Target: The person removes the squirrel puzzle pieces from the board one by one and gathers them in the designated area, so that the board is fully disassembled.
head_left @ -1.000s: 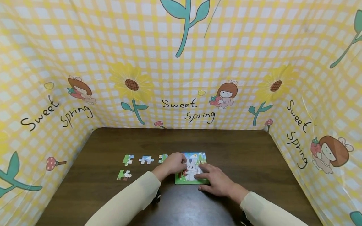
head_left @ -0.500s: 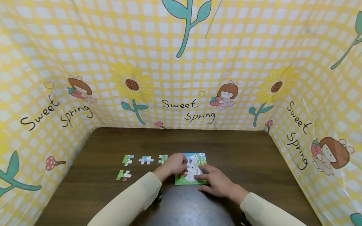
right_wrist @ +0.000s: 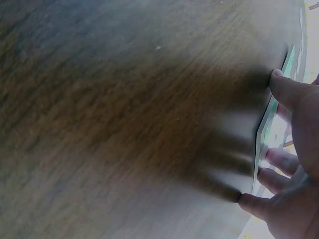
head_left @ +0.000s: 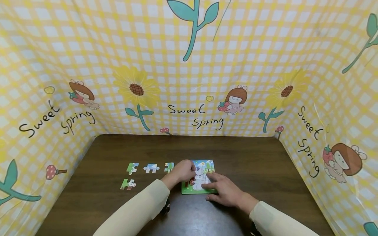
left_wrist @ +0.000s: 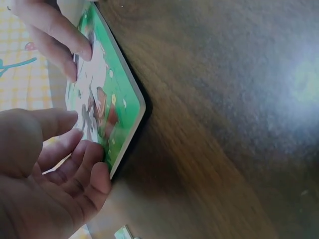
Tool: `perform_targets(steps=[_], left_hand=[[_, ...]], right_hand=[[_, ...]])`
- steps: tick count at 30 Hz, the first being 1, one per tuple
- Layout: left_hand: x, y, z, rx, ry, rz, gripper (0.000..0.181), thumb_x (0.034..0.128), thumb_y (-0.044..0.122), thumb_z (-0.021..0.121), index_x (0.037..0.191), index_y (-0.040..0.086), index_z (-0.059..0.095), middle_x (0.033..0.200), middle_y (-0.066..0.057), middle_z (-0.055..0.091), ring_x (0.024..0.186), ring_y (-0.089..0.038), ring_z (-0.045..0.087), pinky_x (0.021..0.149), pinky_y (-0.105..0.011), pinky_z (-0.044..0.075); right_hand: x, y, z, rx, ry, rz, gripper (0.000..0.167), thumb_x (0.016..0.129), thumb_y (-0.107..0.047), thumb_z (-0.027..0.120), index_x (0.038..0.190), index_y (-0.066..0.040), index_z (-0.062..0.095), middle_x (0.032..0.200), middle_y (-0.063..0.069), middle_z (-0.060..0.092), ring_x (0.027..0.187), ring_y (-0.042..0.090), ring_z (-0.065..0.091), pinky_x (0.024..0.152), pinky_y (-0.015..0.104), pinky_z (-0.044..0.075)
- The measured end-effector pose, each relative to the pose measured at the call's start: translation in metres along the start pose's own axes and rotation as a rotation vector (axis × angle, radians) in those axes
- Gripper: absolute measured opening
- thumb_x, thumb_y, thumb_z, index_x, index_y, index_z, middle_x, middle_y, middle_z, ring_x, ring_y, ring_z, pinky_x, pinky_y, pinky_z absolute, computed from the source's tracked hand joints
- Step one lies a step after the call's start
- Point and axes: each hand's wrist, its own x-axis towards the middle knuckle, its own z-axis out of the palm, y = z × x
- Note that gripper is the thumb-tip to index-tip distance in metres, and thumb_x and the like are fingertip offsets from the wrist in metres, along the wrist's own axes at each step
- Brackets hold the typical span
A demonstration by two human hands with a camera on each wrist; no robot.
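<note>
Four loose pieces [head_left: 151, 168] show from the head, left of the puzzle board [head_left: 196, 184] on the brown table [head_left: 242, 154]: three in a row, the last just beside the left hand [head_left: 181, 170], and one nearer the person. Only a corner of one small piece appears at the bottom edge of the left wrist view, and the right wrist view shows none clearly.

The board lies in front of the person, between the two hands. Its rabbit picture reads best from the head; the left wrist view adds its pale, thick edge and green corner. That view also shows the left fingers curled, with the thumb close to the forefinger over the board; whether they pinch a piece I cannot tell.

The right hand [head_left: 227, 189] is spread, fingertips on the picture. The right wrist view shows its thumb at the board's edge, which the head view shows less closely.
</note>
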Motion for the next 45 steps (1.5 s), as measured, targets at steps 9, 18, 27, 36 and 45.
perform_targets(steps=[9,18,27,36,45], left_hand=[[0.0,-0.003,0.005,-0.154,0.077,-0.057,0.01,0.088,0.015,0.076,0.086,0.013,0.067,0.078,0.002,0.065,0.069,-0.013,0.058,0.064,-0.03,0.049],[-0.002,-0.002,0.003,-0.342,0.081,-0.05,0.004,0.0916,0.012,0.075,0.094,0.009,0.072,0.08,0.0,0.068,0.072,-0.014,0.063,0.064,-0.029,0.051],[-0.02,-0.01,-0.01,-0.451,0.101,-0.023,0.009,0.0953,0.007,0.07,0.103,0.002,0.073,0.082,-0.008,0.068,0.073,-0.028,0.067,0.062,-0.035,0.056],[-0.05,-0.042,-0.039,-0.572,0.155,-0.11,0.01,0.0955,0.005,0.07,0.103,0.002,0.075,0.085,-0.011,0.07,0.071,-0.03,0.071,0.067,-0.047,0.061],[-0.094,-0.08,-0.06,-0.492,0.189,-0.23,0.01,0.0959,0.007,0.07,0.103,0.003,0.075,0.088,-0.011,0.073,0.071,-0.023,0.07,0.065,-0.042,0.059]], right_hand=[[0.0,-0.002,0.003,-0.008,-0.007,0.007,0.046,0.097,-0.045,0.069,0.14,-0.033,0.064,0.16,0.015,0.042,0.149,0.038,0.037,0.114,0.065,0.034],[0.0,-0.001,0.004,-0.006,-0.023,0.006,0.047,0.097,-0.047,0.068,0.142,-0.033,0.063,0.161,0.015,0.04,0.15,0.039,0.035,0.113,0.066,0.034],[0.0,-0.001,0.003,-0.013,-0.027,0.019,0.047,0.097,-0.048,0.067,0.142,-0.034,0.062,0.162,0.015,0.039,0.15,0.038,0.034,0.114,0.064,0.034],[0.001,0.0,-0.003,-0.017,-0.045,0.033,0.049,0.097,-0.051,0.066,0.144,-0.036,0.06,0.163,0.013,0.038,0.152,0.036,0.032,0.116,0.063,0.032],[-0.001,-0.003,-0.001,0.003,-0.038,0.037,0.049,0.097,-0.05,0.067,0.143,-0.035,0.061,0.163,0.013,0.038,0.152,0.036,0.032,0.117,0.062,0.031]])
